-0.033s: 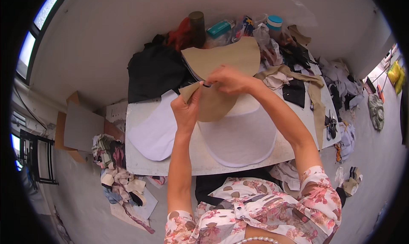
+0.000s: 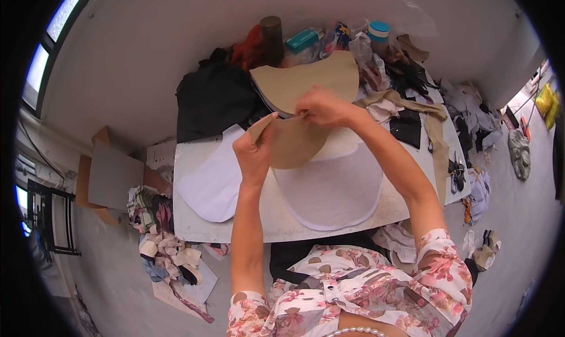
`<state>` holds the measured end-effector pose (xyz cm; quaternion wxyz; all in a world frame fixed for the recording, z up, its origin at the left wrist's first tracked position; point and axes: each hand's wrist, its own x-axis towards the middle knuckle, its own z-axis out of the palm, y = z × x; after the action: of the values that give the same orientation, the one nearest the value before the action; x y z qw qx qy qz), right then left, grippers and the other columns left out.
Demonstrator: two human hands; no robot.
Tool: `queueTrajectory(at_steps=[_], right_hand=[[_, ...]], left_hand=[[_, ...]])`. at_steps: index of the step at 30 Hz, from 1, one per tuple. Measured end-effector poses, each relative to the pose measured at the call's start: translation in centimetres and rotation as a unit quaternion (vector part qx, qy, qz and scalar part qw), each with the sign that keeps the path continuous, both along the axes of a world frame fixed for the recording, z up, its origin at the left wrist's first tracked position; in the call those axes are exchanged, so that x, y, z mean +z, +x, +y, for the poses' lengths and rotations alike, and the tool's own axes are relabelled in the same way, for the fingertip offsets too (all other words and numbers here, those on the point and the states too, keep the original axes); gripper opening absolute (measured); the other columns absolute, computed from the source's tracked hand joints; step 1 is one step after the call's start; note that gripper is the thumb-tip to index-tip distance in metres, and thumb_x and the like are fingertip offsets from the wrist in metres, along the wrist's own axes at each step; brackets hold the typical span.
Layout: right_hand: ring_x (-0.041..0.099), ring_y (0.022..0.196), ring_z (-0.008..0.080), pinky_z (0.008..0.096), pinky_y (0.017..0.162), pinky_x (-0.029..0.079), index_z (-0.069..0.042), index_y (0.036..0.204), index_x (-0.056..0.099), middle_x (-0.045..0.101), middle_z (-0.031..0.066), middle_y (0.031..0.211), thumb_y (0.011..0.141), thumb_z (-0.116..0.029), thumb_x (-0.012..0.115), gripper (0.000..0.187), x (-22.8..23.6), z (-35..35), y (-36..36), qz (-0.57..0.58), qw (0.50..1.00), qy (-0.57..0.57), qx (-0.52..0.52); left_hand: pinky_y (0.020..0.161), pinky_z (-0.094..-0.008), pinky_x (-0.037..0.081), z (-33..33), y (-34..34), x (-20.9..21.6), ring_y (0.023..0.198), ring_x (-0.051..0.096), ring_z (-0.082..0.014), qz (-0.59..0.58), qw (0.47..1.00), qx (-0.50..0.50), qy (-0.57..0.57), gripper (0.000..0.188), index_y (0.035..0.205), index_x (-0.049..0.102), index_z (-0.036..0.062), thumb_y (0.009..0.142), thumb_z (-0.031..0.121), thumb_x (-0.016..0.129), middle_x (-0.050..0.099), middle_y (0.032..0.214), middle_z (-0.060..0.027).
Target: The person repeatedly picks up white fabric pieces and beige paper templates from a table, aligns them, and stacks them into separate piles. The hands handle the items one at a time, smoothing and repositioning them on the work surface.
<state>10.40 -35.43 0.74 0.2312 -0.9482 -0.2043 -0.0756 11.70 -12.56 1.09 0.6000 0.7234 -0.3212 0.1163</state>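
Observation:
A tan cut fabric piece (image 2: pixel 297 143) hangs between my hands above the table. My left hand (image 2: pixel 254 152) pinches its upper left corner, which is folded over. My right hand (image 2: pixel 325 109) is closed on the same piece's upper edge, a little farther right; its fingertips are partly hidden. Just beyond lies a larger tan curved piece (image 2: pixel 312 78) with dark layers under its near edge. A white rounded fabric piece (image 2: pixel 332 190) lies flat below the held one. Another white piece (image 2: pixel 213 181) rests to the left, beside my left wrist.
Black cloth (image 2: pixel 213 102) is heaped at the table's far left. Along the wall stand a dark cylinder (image 2: pixel 271 40), a teal box (image 2: pixel 303 40) and a jar with a blue lid (image 2: pixel 378 30). Scissors (image 2: pixel 457 173) lie near the right edge. Fabric scraps (image 2: pixel 168 249) pile up at the lower left.
My right hand has slid slightly right along the fabric's upper edge, away from my left hand. My left hand has shifted a little left, still pinching the corner.

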Motion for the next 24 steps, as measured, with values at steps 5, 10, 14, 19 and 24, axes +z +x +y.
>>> queueTrajectory(at_steps=[5, 10, 14, 19, 24], right_hand=[[0.059, 0.088, 0.0292, 0.0394, 0.080, 0.046, -0.006, 0.087, 0.065, 0.064, 0.0110, 0.084, 0.066, -0.011, 0.073, 0.022, 1.6, -4.9, -5.6, -0.120, 0.988, 0.010, -0.092], [0.054, 0.081, 0.0089, 0.0256, 0.072, 0.044, -0.004, 0.084, 0.063, 0.061, -0.0017, 0.080, 0.073, -0.013, 0.074, 0.018, 2.8, -5.8, -11.0, 0.083, 0.898, 0.385, -0.198], [0.049, 0.076, 0.0032, 0.0197, 0.070, 0.041, -0.004, 0.090, 0.063, 0.059, -0.0064, 0.083, 0.087, -0.015, 0.068, 0.012, 0.8, -5.0, -13.3, -0.064, 0.870, 0.467, -0.144], [0.056, 0.089, 0.0063, 0.0211, 0.081, 0.045, 0.000, 0.117, 0.062, 0.066, 0.0000, 0.098, 0.096, -0.025, 0.057, 0.033, 0.0, -3.6, -16.7, -0.049, 0.826, 0.516, -0.222], [0.057, 0.087, 0.0055, 0.0214, 0.080, 0.046, 0.000, 0.116, 0.062, 0.066, 0.0000, 0.096, 0.097, -0.027, 0.055, 0.034, -0.7, -2.5, -19.8, 0.019, 0.800, 0.546, -0.249]], left_hand=[[0.086, -0.0210, 0.045, 2.4, 0.0, 0.2, 0.094, 0.062, -0.0091, -0.001, 1.000, -0.005, -0.021, 0.030, 0.118, 0.064, 0.0022, 0.088, 0.000, 0.062, 0.069, 0.106, -0.0041], [0.077, -0.0189, 0.041, 3.0, 0.0, -0.6, 0.080, 0.055, -0.0061, 0.110, 0.984, 0.035, -0.133, 0.018, 0.091, 0.064, 0.0020, 0.089, 0.019, 0.069, 0.062, 0.082, 0.0031], [0.070, -0.0182, 0.042, 2.8, -0.4, -1.8, 0.077, 0.053, -0.0043, 0.173, 0.963, -0.007, -0.206, 0.022, 0.096, 0.064, 0.0033, 0.091, 0.025, 0.066, 0.060, 0.082, 0.0037], [0.067, -0.0211, 0.047, 3.5, -2.7, -1.7, 0.079, 0.056, -0.0054, 0.239, 0.947, -0.045, -0.210, 0.025, 0.105, 0.064, 0.0025, 0.096, 0.026, 0.059, 0.063, 0.091, 0.0015], [0.076, -0.0230, 0.048, 5.8, -4.6, -3.0, 0.087, 0.059, -0.0066, 0.316, 0.920, -0.102, -0.208, 0.024, 0.109, 0.062, 0.0027, 0.096, 0.022, 0.057, 0.065, 0.099, -0.0002]])
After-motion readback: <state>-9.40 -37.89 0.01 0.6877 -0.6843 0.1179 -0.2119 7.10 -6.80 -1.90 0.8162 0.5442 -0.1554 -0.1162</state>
